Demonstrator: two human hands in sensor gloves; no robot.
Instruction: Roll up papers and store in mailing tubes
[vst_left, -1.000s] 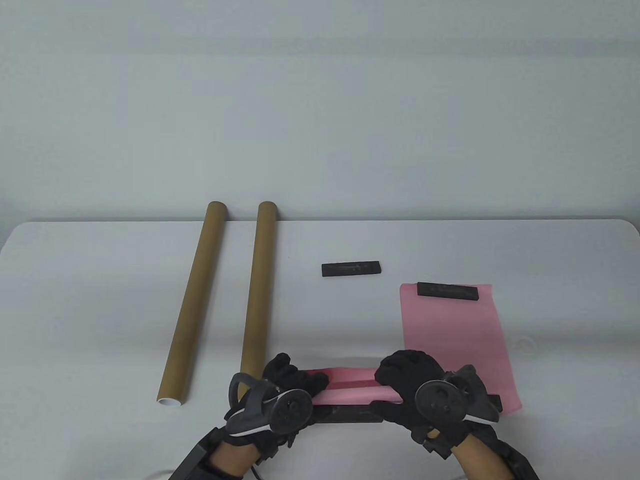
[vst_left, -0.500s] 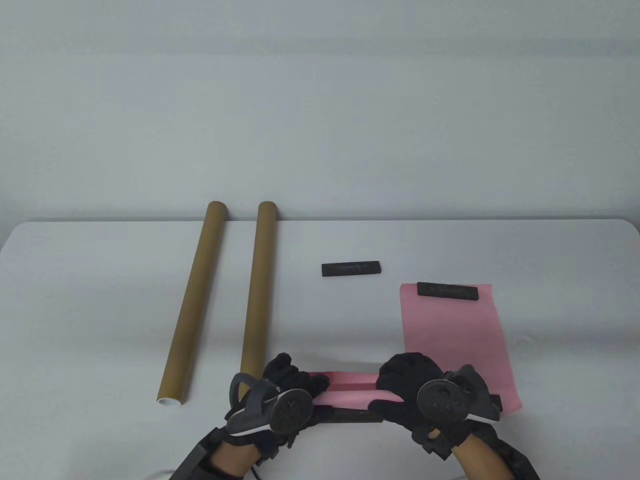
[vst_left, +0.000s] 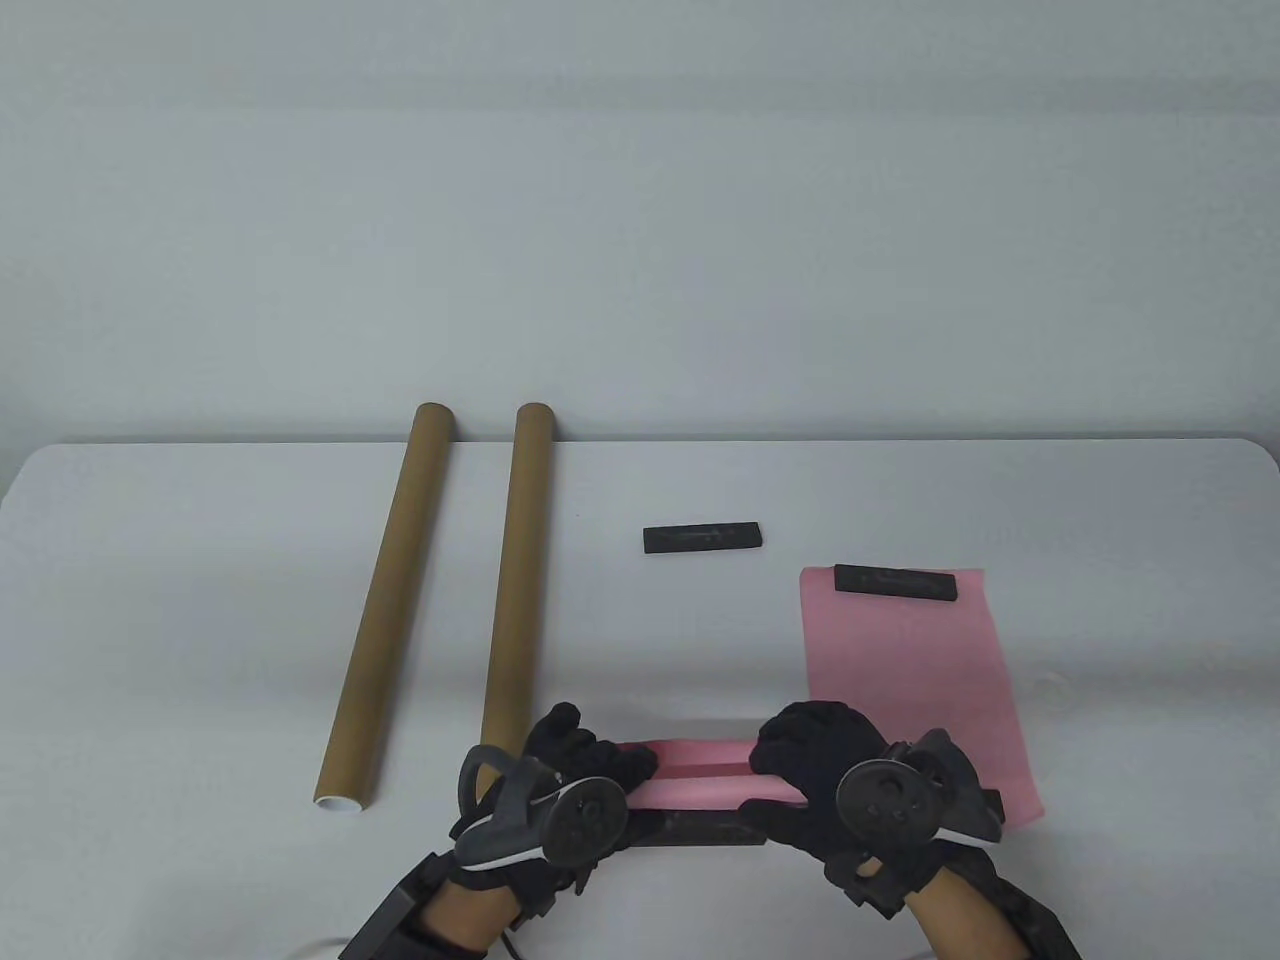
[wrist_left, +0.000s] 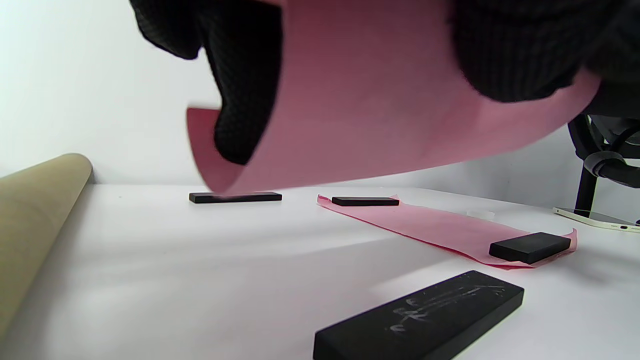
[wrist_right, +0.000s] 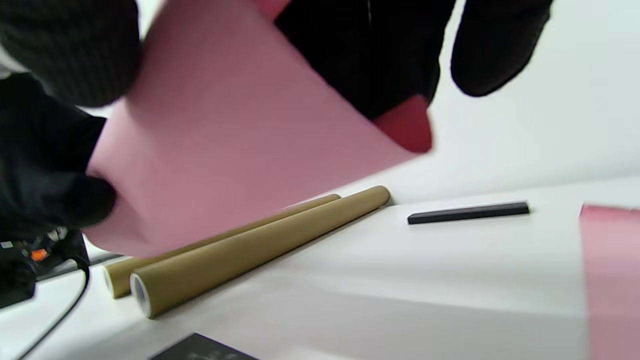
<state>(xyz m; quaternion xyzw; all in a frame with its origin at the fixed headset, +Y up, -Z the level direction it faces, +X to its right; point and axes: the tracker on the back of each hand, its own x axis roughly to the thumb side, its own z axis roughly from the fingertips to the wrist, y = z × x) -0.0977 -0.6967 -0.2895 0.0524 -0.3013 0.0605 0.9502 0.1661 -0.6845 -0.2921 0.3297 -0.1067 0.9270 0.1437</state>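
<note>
We see two tubes (vst_left: 385, 610) (vst_left: 515, 585) lying side by side at left. At right, a bar (vst_left: 897, 582) rests on a flat sheet (vst_left: 915, 690).

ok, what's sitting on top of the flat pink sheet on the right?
A black bar lies across the far end of the flat pink sheet. Another black bar weighs the near corner; in the table view the right hand mostly covers it.

black bars (vst_left: 702, 537) on white table (vst_left: 200, 600)

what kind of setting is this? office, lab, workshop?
Probably a lab or data-collection setup, not a working office: a bare white table against a blank wall, both hands in black sensor gloves with trackers (left hand, right hand), and a phone on a stand nearby.
</note>
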